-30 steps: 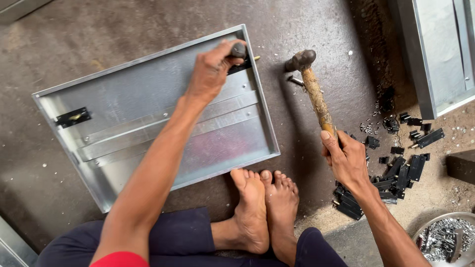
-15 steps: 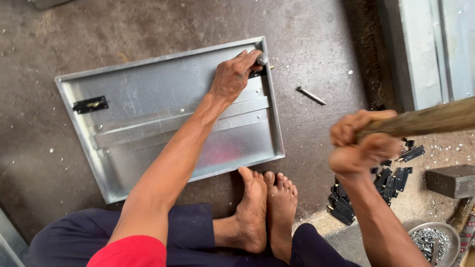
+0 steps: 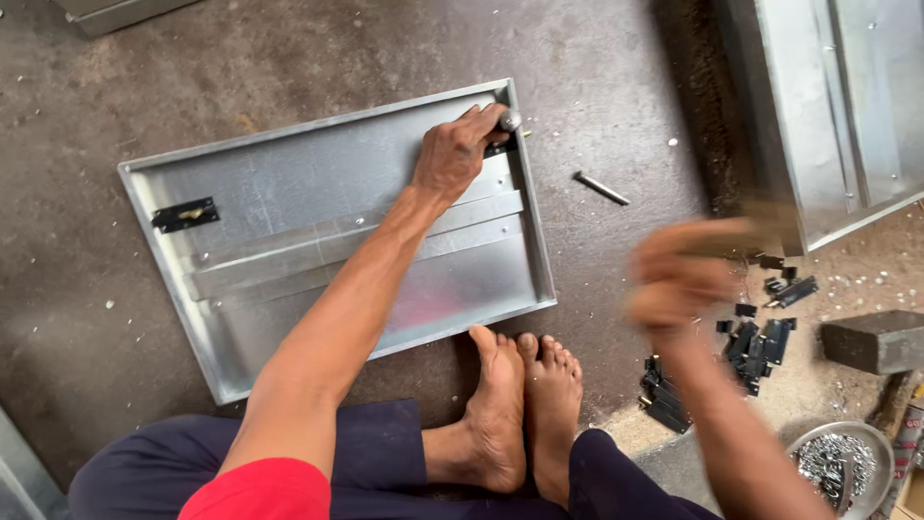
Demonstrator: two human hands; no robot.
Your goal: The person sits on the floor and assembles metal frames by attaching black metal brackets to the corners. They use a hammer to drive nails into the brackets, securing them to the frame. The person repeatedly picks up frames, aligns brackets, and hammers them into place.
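Our left hand [image 3: 452, 152] pinches a small fitting [image 3: 508, 121] on the tray's [image 3: 289, 193] corner; right hand [image 3: 679, 274], all blur, grips the hammer [image 3: 760, 226].

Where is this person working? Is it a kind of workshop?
It looks like a metal workshop, probably a small one with work done on the floor. A flat sheet-metal tray lies on bare concrete, black hinges are piled nearby, and a bowl of small metal pieces stands at the right.

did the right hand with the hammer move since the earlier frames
Yes. The right hand swung up off the floor near the pile of black hinges and is now a blur above them.
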